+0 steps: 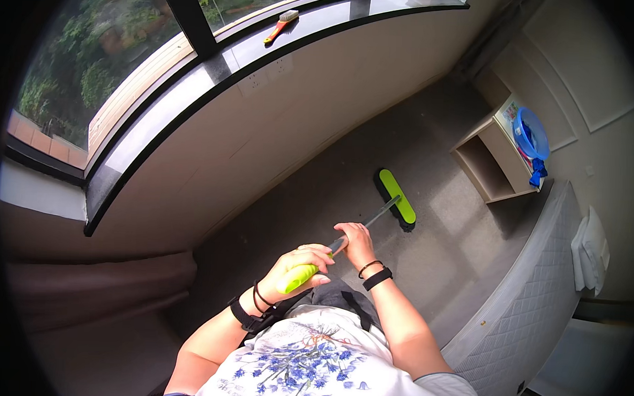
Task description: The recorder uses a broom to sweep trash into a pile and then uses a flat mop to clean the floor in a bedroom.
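Both my hands grip a long-handled broom, whose bright green head (398, 195) with dark bristles rests on the grey floor (430, 244) ahead of me. My left hand (299, 263) is closed around the green grip (298, 277) at the handle's upper end. Farther down, my right hand (356, 243) wraps the metal handle (382, 212). The handle slants away from my body toward the broom head. Fingers cover parts of the handle at both holds.
Along the left runs a wall under a dark-edged windowsill (157, 111), where an orange-handled brush (282, 26) lies. At the right stand an open-fronted nightstand (486, 162) bearing a blue basin (531, 133), and a quilted mattress (523, 304). A brown sofa-like piece (104, 279) is at lower left.
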`<state>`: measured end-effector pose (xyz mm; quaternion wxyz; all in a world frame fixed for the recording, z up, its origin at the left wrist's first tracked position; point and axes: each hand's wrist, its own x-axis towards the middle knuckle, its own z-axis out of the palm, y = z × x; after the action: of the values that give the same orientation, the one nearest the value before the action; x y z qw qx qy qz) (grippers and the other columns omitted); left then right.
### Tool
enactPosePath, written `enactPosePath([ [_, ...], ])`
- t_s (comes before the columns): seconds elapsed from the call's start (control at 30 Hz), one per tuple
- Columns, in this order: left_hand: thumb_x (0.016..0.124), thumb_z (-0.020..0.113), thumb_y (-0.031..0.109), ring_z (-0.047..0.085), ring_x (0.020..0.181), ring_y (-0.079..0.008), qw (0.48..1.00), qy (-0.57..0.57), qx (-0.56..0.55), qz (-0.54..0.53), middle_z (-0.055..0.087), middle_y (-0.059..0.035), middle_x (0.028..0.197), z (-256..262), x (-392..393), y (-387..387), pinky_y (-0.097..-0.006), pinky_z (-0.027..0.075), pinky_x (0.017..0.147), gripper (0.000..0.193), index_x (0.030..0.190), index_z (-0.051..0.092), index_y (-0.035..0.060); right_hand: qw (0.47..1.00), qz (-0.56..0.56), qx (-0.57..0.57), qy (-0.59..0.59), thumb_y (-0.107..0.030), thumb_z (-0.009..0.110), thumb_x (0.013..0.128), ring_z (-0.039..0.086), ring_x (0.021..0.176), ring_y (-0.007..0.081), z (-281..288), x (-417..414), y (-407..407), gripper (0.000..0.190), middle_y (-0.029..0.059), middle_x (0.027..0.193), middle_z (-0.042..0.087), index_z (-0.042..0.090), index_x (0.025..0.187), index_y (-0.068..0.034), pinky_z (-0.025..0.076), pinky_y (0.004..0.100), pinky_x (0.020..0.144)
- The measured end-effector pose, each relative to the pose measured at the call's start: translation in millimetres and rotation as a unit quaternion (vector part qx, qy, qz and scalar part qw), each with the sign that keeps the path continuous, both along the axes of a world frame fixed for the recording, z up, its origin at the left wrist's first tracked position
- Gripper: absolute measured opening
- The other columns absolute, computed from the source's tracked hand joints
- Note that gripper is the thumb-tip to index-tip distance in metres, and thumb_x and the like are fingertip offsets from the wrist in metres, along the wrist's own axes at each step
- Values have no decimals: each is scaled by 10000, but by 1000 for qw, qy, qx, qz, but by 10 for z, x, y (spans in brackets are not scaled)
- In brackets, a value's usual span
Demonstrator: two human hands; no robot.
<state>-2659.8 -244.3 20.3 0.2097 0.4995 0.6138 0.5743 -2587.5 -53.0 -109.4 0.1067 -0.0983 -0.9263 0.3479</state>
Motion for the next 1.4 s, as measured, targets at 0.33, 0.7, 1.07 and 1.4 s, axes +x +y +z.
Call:
enactPosePath([
  [0.33,720,789,188,606,1038,-230,996,-52,-74,-15,666,-20,891,394,-350,-263,-474,260,1061,208,788,607,115,999,-15,-24,-43,-17,640,691,591,950,296,-428,-249,158,277,86,935,650,631,958,-90,449,391,872],
  [0.7,682,810,318,670,828,-217,994,-15,-82,64,659,-1,695,1246,-849,-939,-487,303,1029,286,650,613,112,985,126,-117,13,-82,647,724,616,828,287,132,-829,-865,132,84,808,632,609,851,-76,474,383,778],
  [1.07,602,767,508,653,628,-166,989,63,-49,127,621,13,577,1717,-932,-1080,-447,413,916,453,565,562,106,957,217,-190,14,-91,657,723,617,807,298,567,-1147,-1358,171,94,811,627,591,880,-77,481,384,727],
  [1.4,687,779,407,654,639,-167,980,60,3,188,627,4,579,1772,-944,-962,-450,417,923,382,588,570,103,966,217,-140,13,-119,670,733,627,811,276,859,-1325,-1019,163,85,810,652,606,880,-95,477,375,749],
])
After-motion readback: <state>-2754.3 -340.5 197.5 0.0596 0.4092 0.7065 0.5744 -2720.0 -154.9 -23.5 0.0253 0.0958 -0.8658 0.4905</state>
